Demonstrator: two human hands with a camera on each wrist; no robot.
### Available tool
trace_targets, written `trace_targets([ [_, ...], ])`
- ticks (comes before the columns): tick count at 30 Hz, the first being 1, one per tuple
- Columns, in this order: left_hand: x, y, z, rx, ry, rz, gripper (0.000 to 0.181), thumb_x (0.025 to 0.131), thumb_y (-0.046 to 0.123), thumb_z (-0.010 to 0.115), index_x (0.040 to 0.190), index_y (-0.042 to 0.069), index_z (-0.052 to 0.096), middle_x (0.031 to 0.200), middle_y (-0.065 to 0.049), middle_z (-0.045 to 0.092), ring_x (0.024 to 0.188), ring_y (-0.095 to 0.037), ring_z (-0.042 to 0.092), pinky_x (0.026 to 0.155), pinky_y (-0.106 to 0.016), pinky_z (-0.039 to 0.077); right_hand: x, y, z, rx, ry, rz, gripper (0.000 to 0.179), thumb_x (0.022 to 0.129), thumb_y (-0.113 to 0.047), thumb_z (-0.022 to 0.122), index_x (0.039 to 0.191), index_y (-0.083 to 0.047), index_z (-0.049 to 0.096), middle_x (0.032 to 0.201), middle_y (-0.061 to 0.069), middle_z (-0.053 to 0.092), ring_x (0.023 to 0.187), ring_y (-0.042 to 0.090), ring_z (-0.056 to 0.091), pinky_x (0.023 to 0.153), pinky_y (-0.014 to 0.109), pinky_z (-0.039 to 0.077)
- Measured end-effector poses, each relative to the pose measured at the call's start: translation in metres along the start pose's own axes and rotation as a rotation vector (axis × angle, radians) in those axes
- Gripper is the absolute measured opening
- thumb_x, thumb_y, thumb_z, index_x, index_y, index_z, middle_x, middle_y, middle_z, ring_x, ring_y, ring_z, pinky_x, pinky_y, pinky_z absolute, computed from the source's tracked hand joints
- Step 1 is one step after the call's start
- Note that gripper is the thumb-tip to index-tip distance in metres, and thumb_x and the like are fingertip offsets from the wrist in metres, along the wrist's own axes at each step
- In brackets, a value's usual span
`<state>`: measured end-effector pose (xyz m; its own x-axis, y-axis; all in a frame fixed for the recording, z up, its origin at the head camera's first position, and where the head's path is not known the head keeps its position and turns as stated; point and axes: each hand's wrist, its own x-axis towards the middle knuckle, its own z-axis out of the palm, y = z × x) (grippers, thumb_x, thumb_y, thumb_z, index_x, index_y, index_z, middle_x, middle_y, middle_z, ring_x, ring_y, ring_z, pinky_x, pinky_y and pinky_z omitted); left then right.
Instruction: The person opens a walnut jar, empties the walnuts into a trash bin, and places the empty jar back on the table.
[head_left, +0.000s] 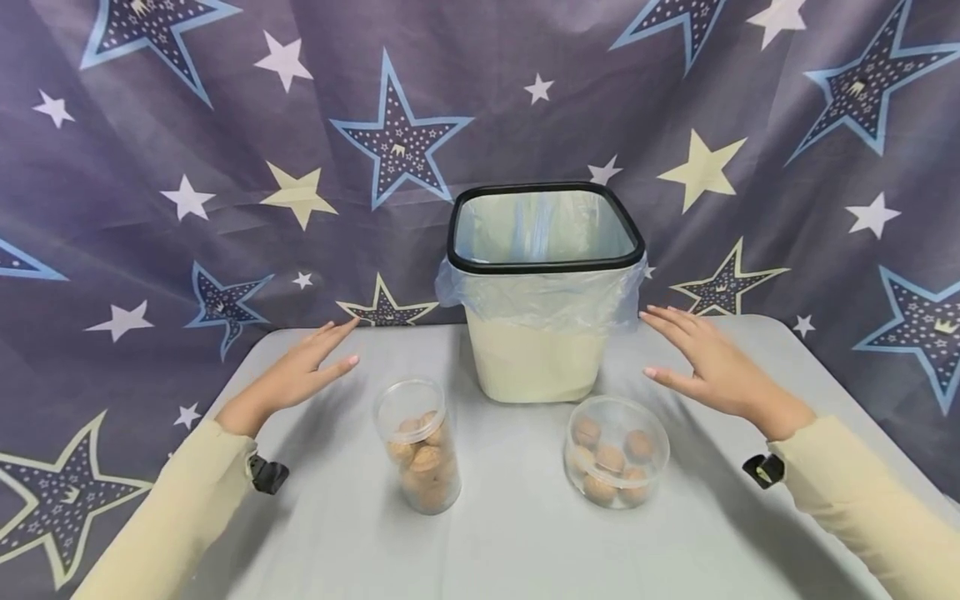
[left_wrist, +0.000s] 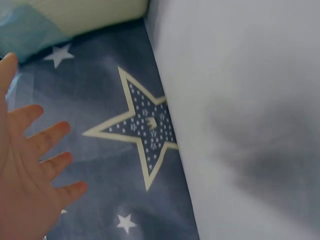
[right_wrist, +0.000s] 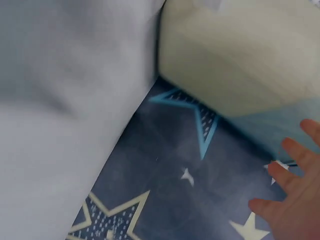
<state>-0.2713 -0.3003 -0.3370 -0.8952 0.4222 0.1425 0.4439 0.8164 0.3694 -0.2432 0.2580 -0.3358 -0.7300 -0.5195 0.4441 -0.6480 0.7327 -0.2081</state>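
My left hand [head_left: 300, 371] hovers over the left side of the table, fingers extended and thumb apart, holding nothing. To its right stands a tall clear jar [head_left: 417, 446] with several round brown balls, perhaps walnuts, inside. On the other side my right hand [head_left: 712, 362] is raised above the table with straight fingers and nothing in it. Nearest to it is a low round clear container [head_left: 617, 454] with several similar brown balls [head_left: 610, 458]. Both wrist views show spread fingers, the left hand [left_wrist: 30, 165] and the right hand [right_wrist: 295, 185].
A cream bin [head_left: 536, 358] with a black rim and a bluish plastic liner stands at the table's back, between the hands. The pale grey table [head_left: 510, 533] meets a dark curtain [head_left: 247, 167] printed with stars. Dark wrist devices sit on both sleeves.
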Motion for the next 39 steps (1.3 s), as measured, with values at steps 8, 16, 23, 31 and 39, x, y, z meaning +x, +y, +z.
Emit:
trace_targets([
  [8,-0.022,0.019,0.011,-0.189,0.092,0.129,0.053,0.100,0.020,0.046,0.149,0.009,0.028,0.144,-0.018,0.041,0.134,-0.039,0.030,0.106,-0.060,0.022,-0.005,-0.030,0.006,0.098,0.071,-0.076,0.071,0.079,-0.024,0.074,0.139,-0.002,0.043,0.139,0.020,0.044,0.126,0.039,0.039,0.098,0.058,0.031],
  [16,-0.043,0.039,0.027,-0.468,0.096,0.269,0.045,0.103,0.009,0.025,0.148,0.005,0.026,0.142,-0.023,0.041,0.137,-0.008,0.027,0.107,-0.012,0.015,0.003,-0.065,0.018,0.223,0.089,-0.157,0.075,0.077,-0.023,0.076,0.142,-0.010,0.041,0.142,0.012,0.044,0.129,0.029,0.038,0.108,0.039,0.026],
  [23,-0.048,0.042,0.040,-0.625,0.069,0.389,0.053,0.104,0.029,0.027,0.150,0.003,0.019,0.146,-0.026,0.034,0.140,-0.013,0.025,0.110,-0.017,0.018,0.010,-0.091,0.033,0.323,0.090,-0.188,0.074,0.077,-0.023,0.075,0.142,-0.009,0.041,0.141,0.009,0.045,0.130,0.025,0.039,0.110,0.031,0.025],
  [31,-0.050,0.045,0.055,-0.803,0.016,0.436,0.078,0.098,0.050,0.039,0.149,-0.003,0.013,0.150,-0.009,0.034,0.138,-0.010,0.030,0.108,-0.020,0.026,0.016,-0.124,0.051,0.464,0.050,-0.174,0.072,0.080,-0.021,0.072,0.143,-0.011,0.038,0.145,0.009,0.040,0.133,0.025,0.036,0.107,0.047,0.030],
  [39,-0.054,0.051,0.065,-0.847,0.064,0.436,0.088,0.090,0.046,0.058,0.148,-0.005,0.015,0.151,0.006,0.032,0.138,-0.005,0.027,0.109,-0.017,0.023,0.031,-0.156,0.061,0.545,-0.028,-0.115,0.070,0.084,-0.028,0.071,0.143,-0.013,0.036,0.146,0.004,0.039,0.134,0.022,0.035,0.108,0.045,0.030],
])
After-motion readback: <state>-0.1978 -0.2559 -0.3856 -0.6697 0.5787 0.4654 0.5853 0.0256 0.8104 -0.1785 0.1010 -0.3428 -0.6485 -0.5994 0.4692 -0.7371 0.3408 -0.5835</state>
